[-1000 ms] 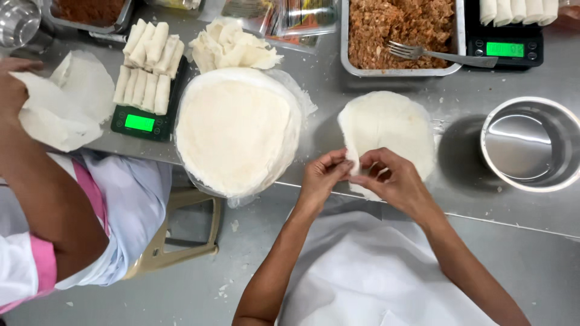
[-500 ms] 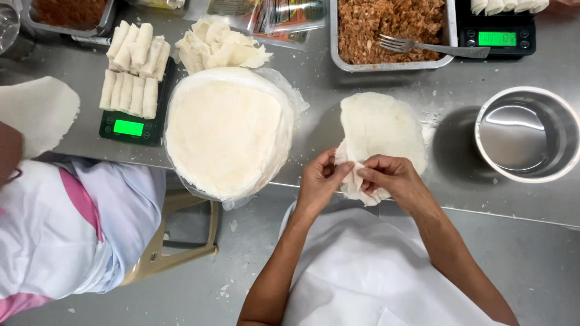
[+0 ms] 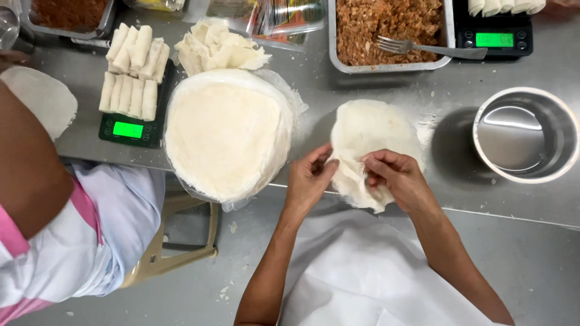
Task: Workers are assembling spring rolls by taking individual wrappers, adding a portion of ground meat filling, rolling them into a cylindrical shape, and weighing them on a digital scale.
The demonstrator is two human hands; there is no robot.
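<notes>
Thin round pale cream wrapper sheet point(image 3: 374, 136) pinched in both hands; round stack of off-white wrappers point(image 3: 226, 136) left of the grip; reddish-brown minced filling point(image 3: 386, 27) beyond it; shiny silver steel bowl point(image 3: 524, 136) to the right

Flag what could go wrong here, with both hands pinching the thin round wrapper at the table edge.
1. The left hand and right hand pull one thin pale round wrapper apart; it could tear.
2. Its near edge overhangs the steel table, so it may slip off.
3. The large plastic-wrapped wrapper stack also juts past that edge.

We're in a food-prep kitchen: steel tabletop point(image 3: 374, 84), digital scales point(image 3: 130, 130) under rolled spring rolls point(image 3: 130, 96), filling tray point(image 3: 386, 30), wrapper stack point(image 3: 223, 136).
</notes>
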